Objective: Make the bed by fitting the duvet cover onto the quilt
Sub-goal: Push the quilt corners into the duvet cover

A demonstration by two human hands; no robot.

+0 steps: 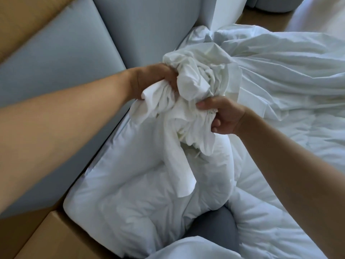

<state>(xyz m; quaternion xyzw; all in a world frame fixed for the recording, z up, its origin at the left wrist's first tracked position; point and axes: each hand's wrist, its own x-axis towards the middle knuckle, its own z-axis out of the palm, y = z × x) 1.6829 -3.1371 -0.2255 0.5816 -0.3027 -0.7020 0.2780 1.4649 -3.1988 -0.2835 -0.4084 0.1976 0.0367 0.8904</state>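
Observation:
A bunched wad of white duvet cover is lifted above the bed near the headboard. My left hand grips its left side, fingers buried in the folds. My right hand grips the lower right of the bunch, thumb on top. A loose flap of the cover hangs down toward me. From the bunch the cover fans out in taut pleats to the right over the bed. The puffy white quilt lies underneath, its corner at the bed's near left.
A padded grey headboard runs along the left, with a tan wooden frame below it. A grey-clad knee rests on the bed in the lower middle. A white pillow or panel stands at the top.

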